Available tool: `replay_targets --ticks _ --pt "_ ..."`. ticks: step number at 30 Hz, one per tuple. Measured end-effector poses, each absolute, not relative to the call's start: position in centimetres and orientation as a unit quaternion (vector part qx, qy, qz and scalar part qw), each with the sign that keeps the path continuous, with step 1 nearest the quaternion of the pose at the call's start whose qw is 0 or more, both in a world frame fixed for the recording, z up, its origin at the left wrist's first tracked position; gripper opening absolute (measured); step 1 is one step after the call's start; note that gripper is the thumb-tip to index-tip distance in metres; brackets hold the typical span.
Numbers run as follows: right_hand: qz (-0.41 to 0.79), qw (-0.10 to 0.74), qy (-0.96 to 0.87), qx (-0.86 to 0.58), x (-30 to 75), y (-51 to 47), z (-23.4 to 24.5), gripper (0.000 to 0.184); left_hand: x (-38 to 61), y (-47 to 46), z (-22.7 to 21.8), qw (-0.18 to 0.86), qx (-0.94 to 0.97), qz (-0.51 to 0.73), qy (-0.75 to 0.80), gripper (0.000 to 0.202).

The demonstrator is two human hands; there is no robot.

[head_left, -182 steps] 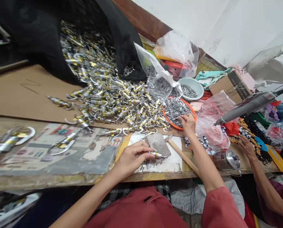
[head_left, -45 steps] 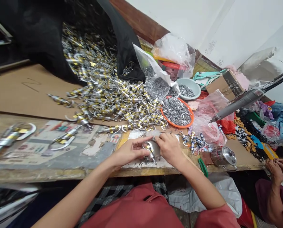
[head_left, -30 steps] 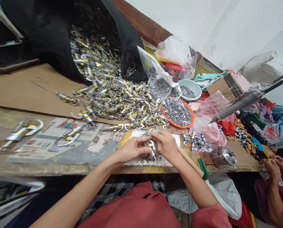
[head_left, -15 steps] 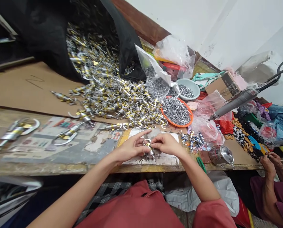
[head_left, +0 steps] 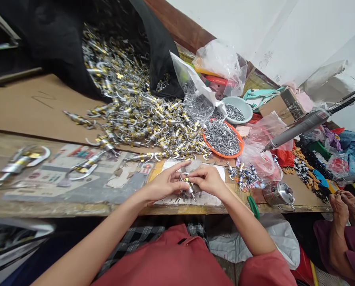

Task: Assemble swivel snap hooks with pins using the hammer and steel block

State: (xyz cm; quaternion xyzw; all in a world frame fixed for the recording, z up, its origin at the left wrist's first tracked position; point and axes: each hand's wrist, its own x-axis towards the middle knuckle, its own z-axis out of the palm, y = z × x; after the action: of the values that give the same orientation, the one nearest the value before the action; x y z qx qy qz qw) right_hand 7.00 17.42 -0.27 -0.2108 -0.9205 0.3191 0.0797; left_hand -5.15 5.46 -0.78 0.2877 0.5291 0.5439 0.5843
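Note:
Between the fingers and thumb of my left hand [head_left: 163,184] is a silver and gold keychain [head_left: 190,191], its curved clasp up and its narrow end pointing down toward the table edge. My right hand [head_left: 209,180] pinches the upper part of the same keychain; any small part between those fingertips is too small to make out. Both hands are above a white sheet [head_left: 209,198] at the front of the table. A big heap of similar keychains [head_left: 144,127] spills from a black bag [head_left: 162,47] just beyond them.
An orange basket [head_left: 241,148] and a pale bowl [head_left: 249,110] hold small metal parts. An electric screwdriver [head_left: 299,129] hangs at the right. Nearby are green-handled scissors [head_left: 253,207] and a lidded metal pot [head_left: 278,194]. Another person's hands [head_left: 341,202] work at far right.
My right hand has shifted slightly, its fingers still at the keychain's top. My left hand keeps its hold. The whole view has moved a little.

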Motion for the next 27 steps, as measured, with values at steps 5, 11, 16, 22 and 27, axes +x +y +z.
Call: replay_targets --ticks 5,11,16,22,27 --pt "0.311 0.177 -0.913 -0.196 7.5 17.1 -0.6 0.016 -5.1 5.3 -0.8 0.585 0.282 0.547 0.529 0.085" --pt "0.198 0.216 -0.904 -0.312 13.4 19.8 -1.1 0.029 -5.2 5.3 -0.5 0.580 0.266 0.546 0.543 0.083" --pt "0.110 0.035 -0.925 -0.361 16.4 20.4 -2.7 0.026 -5.1 5.4 -0.2 0.584 0.258 0.540 0.549 0.084" --pt "0.146 0.181 -0.927 -0.295 16.0 17.9 0.2 0.029 -5.0 5.3 -0.2 0.575 0.265 0.536 0.558 0.084" --pt "0.137 0.182 -0.954 -0.197 16.3 14.9 3.1 0.042 -5.0 5.3 -0.4 0.575 0.266 0.546 0.549 0.084"
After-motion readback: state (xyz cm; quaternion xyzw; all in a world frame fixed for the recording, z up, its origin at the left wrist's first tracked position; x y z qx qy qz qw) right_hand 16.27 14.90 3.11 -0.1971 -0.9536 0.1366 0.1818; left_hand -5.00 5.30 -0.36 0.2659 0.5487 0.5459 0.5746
